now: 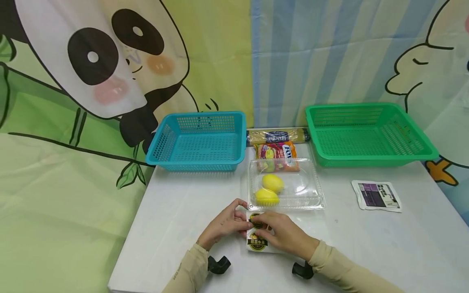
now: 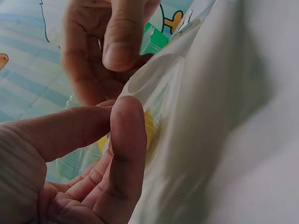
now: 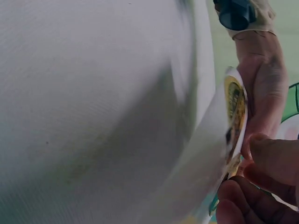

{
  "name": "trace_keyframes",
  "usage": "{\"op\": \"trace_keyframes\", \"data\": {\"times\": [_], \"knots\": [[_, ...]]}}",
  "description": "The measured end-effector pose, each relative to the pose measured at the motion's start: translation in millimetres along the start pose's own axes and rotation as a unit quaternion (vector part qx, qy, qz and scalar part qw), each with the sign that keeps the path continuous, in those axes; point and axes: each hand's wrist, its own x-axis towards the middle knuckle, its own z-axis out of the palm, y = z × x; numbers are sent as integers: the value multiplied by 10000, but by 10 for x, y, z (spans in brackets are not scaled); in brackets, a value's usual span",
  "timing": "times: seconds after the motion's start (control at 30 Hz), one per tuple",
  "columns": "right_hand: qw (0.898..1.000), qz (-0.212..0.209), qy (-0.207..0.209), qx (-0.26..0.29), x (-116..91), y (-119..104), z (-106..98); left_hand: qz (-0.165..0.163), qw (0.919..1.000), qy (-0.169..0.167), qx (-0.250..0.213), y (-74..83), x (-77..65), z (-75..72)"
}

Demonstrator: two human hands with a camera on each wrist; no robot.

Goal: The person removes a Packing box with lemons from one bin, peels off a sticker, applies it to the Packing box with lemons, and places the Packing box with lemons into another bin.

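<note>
A white sheet of round black-and-yellow fruit stickers [image 1: 257,242] is raised in front of me, bent in both wrist views. My left hand [image 1: 226,221] pinches its left edge between thumb [image 2: 127,126] and forefinger. Over the upper sticker, my right hand [image 1: 282,234] has curled fingers, with the fingertips [image 3: 231,196] close to the sheet's edge; I cannot tell whether they grip it. Just beyond the hands lies a clear plastic clamshell box [image 1: 300,200], with two yellow lemons [image 1: 272,184] showing in it.
Behind the box lie a candy bag [image 1: 275,151] and a pack of spaghetti [image 1: 278,136]. A blue basket [image 1: 205,165] stands at back left, a green basket [image 1: 377,160] at back right. A white-and-purple pouch [image 1: 377,196] lies on the right of the white table [image 1: 176,228].
</note>
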Motion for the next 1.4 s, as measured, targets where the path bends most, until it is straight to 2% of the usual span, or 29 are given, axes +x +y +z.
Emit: {"op": "trace_keyframes", "data": {"times": [0.23, 0.47, 0.73, 0.83, 1.03, 1.17, 1.3, 1.4], "knots": [[9987, 26, 176, -477, 18, -9, 72, -13, 9995, -112, -279, 28, 2, 32], [9988, 259, 218, -355, 44, -21, 88, 11, 9990, -282, -333, 24, 20, 31], [9991, 259, 328, -105, 44, -13, 86, 88, 9983, -487, -296, 18, 12, -15], [9980, 493, 391, -42, 35, 0, 69, 100, 9982, -542, -245, 18, 8, -34], [9933, 908, 681, -199, 5, 39, -1, 109, 9991, -400, 92, 1, 3, -77], [9907, 982, 909, -267, -38, 65, -59, 121, 9986, -285, 425, -44, -5, -106], [9889, 1023, 1072, -121, -83, 74, -131, 137, 9974, -249, 663, -73, -27, -124], [9878, 1059, 1143, 18, -100, 67, -193, 127, 9946, -124, 1024, -80, -44, -143]]}}
